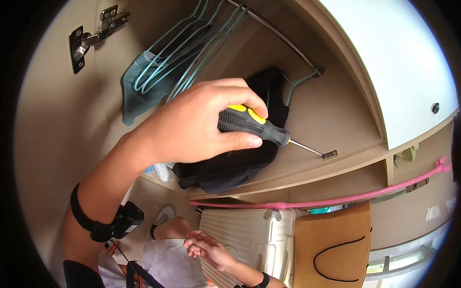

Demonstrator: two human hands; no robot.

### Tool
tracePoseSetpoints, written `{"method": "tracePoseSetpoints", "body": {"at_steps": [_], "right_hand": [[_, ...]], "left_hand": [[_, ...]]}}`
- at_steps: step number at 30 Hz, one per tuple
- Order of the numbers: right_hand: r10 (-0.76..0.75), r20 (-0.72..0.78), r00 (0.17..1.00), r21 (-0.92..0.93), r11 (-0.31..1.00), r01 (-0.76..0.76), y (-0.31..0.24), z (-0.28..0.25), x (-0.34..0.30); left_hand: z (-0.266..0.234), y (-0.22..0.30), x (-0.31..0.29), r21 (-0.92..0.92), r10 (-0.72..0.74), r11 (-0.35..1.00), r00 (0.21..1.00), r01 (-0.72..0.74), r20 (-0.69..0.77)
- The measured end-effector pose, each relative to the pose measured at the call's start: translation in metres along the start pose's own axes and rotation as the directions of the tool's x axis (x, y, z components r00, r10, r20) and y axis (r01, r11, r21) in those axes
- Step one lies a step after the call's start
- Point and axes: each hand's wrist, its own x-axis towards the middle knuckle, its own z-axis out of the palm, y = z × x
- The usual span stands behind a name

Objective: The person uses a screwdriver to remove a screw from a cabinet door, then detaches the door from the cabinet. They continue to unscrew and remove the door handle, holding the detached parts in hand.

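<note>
My left hand (197, 122) is closed around the black and yellow handle of a screwdriver (247, 126). Its thin metal shaft slants down to the right, and the tip meets a small metal plate (330, 154) near the front edge of the wardrobe panel (331, 127). Whether the tip sits in a screw is too small to tell. Behind the hand lies a dark garment (230, 168), partly covered by it. Low in the view, near my lap, my right hand (209, 248) hovers with loosely curled fingers apart and nothing visible in them.
Blue hangers (168, 60) and a metal rail (278, 29) cross the wardrobe above. A door hinge (86, 41) juts out at upper left. A pink pole (326, 199) runs below the shelf. A cream suitcase (245, 230) and a brown paper bag (331, 240) stand below it.
</note>
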Motion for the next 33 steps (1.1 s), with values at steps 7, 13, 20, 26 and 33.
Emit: {"method": "tracePoseSetpoints", "body": {"at_steps": [7, 13, 20, 26, 33], "right_hand": [[-0.002, 0.002, 1.000, 0.002, 1.000, 0.002, -0.005, 0.003, 0.000], [-0.011, -0.031, 0.999, 0.007, 1.000, 0.011, -0.007, 0.002, -0.001], [-0.018, -0.040, 0.999, 0.051, 0.998, 0.020, -0.007, 0.004, 0.000], [-0.014, -0.024, 1.000, 0.057, 0.998, 0.015, -0.003, -0.002, 0.003], [-0.005, -0.023, 1.000, 0.061, 0.998, 0.006, -0.004, -0.001, 0.000]], "left_hand": [[0.005, 0.012, 0.023, -0.424, -0.513, 0.782, 0.858, 0.456, -0.022], [-0.008, 0.015, 0.026, -0.194, -0.655, 0.638, 0.657, 0.745, 0.372], [-0.004, 0.001, 0.021, 0.141, -0.289, 0.952, 0.948, 0.271, 0.135], [0.003, 0.004, 0.019, 0.471, 0.400, 0.804, 0.916, -0.363, 0.024], [0.006, -0.015, 0.015, 0.349, 0.325, 0.882, 0.945, -0.316, 0.033]]}}
